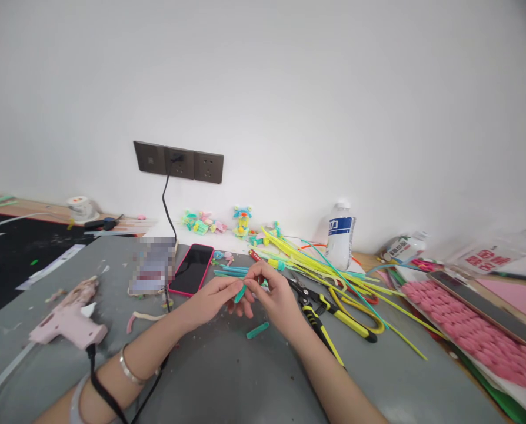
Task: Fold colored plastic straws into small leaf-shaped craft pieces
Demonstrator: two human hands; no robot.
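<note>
Over the grey mat (pixel 227 377) my two hands meet at a short teal pipe cleaner piece (pixel 240 294). My left hand (pixel 225 295) pinches it between thumb and fingers. My right hand (pixel 269 290) has its thumb and fingertips closed on the same piece from the other side. A second teal pipe cleaner piece (pixel 257 330) lies on the mat just below the hands. Behind them are several blue pipe cleaner lengths (pixel 230 270), partly covered by my right hand. Yellow-handled pliers (pixel 316 315) rest beside my right wrist.
A pink glue gun (pixel 71 321) with a black cord lies at left. Phones, one a pink-edged phone (pixel 192 269), sit behind my left hand. Long yellow pipe cleaners (pixel 325 265) spread to the right, near a bottle (pixel 340 235). Small pipe cleaner figures (pixel 242 221) stand by the wall.
</note>
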